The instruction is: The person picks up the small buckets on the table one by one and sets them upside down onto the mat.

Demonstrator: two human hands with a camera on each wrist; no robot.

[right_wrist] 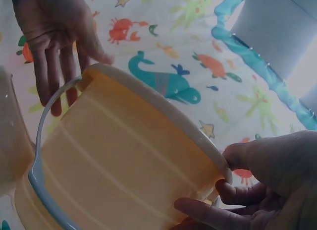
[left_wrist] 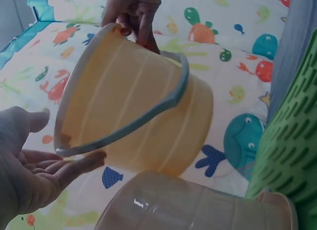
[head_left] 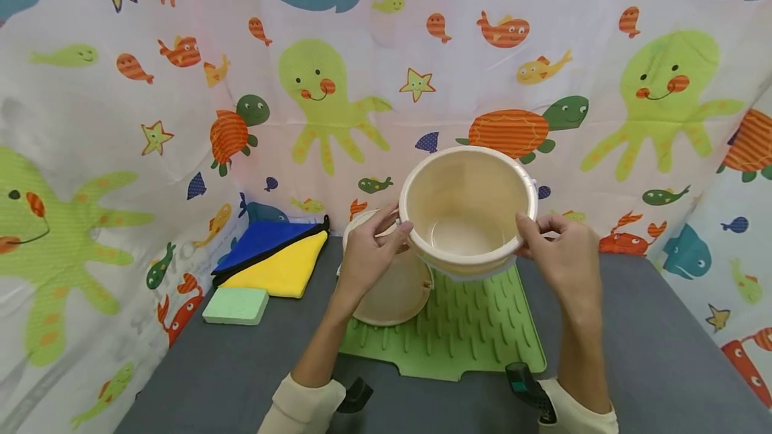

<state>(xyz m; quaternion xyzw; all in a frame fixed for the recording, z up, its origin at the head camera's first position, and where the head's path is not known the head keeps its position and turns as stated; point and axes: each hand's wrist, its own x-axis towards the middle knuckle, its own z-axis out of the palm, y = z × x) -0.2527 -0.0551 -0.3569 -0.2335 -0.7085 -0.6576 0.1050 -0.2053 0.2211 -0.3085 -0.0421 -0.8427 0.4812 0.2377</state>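
A cream bucket (head_left: 467,203) is held up above the green mat, its mouth tilted toward the head camera. Faint bands ring its wall, and a grey handle (left_wrist: 143,123) hangs along the side. My right hand (head_left: 567,256) pinches the rim between thumb and curled fingers at the right. At the opposite side my left hand (head_left: 368,253) has its fingers extended under the rim near the handle's end; its thumb stands off the rim in the left wrist view. Behind the left hand, a second beige bucket-like container (head_left: 392,293) rests on the mat, partly hidden.
The green ridged mat (head_left: 488,327) lies on a dark grey table (head_left: 651,340). To the left are a pale green sponge (head_left: 235,305), a yellow cloth (head_left: 277,266) and a blue cloth (head_left: 259,243). A sea-animal-print curtain (head_left: 386,119) surrounds the table's back and sides.
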